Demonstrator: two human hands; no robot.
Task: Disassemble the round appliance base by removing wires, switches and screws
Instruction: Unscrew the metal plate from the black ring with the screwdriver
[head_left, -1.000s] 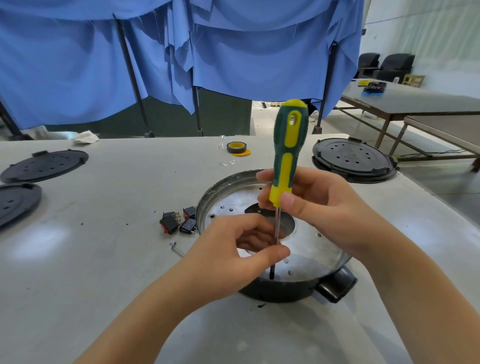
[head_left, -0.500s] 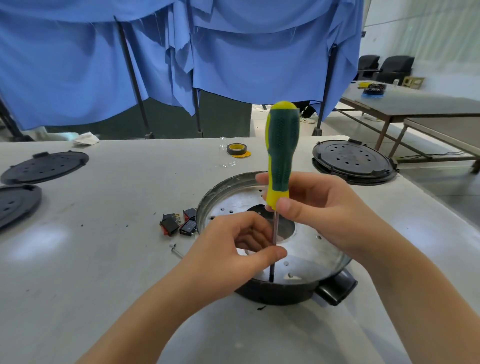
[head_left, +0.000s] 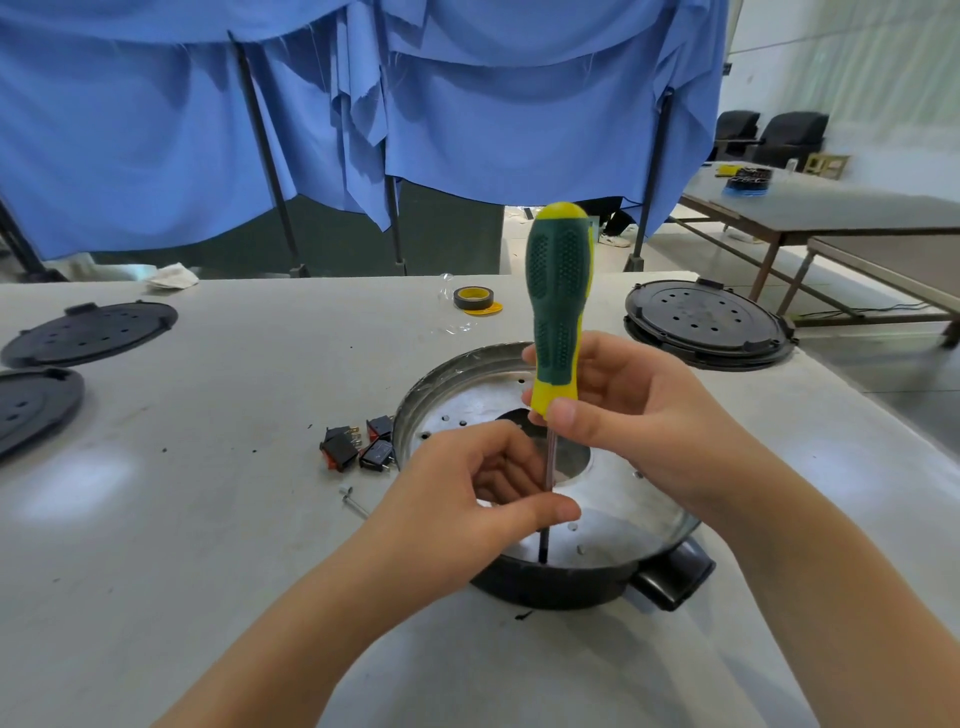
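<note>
Here, we list the parts from near to far.
Left hand (head_left: 467, 499): we pinch the bare shank with curled fingers.
Right hand (head_left: 639, 421): we grip the lower handle of the upright screwdriver (head_left: 558, 312), tip set at the near rim.
Round base (head_left: 623, 525): black shell, black tab at right, perforated silver plate with central hole, resting on the table (head_left: 208, 519) before us.
Switches (head_left: 358, 447): three black ones, just left of the base.
Tape roll (head_left: 472, 299): farther back.

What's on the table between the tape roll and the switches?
Head view: bare grey tabletop between the black-and-yellow tape roll and the small black rocker switches; only a clear wrapper scrap beside the roll.
</note>
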